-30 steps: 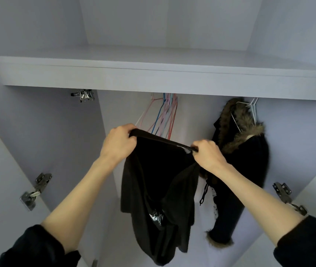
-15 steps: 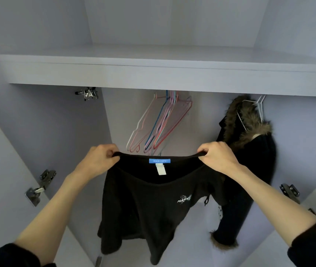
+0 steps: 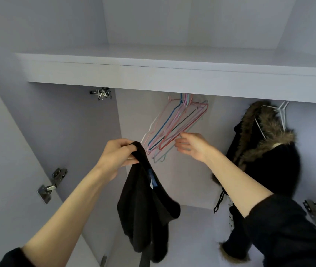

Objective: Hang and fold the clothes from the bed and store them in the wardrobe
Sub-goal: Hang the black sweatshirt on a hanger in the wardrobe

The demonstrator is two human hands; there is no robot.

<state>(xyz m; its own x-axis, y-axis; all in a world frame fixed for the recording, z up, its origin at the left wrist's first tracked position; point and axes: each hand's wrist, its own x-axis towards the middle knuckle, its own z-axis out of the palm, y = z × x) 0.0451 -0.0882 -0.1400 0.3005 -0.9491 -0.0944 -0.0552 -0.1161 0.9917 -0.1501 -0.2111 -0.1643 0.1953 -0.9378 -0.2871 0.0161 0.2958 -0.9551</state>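
Several hangers [image 3: 176, 130] slant just beyond the spread right hand [image 3: 191, 146], nearer it than the left hand [image 3: 117, 156] gripping the top [image 3: 145, 199].

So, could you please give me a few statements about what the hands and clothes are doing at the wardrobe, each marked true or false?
1. The left hand grips the black garment. True.
2. The right hand also holds the black garment. False: it is open, reaching toward the coloured wire hangers.
3. The fur-trimmed coat hangs at the right of the wardrobe. True.
4. The black garment is already on a hanger. False: it dangles from the left hand alone.
5. Folded clothes lie on the top shelf. False: none show there.
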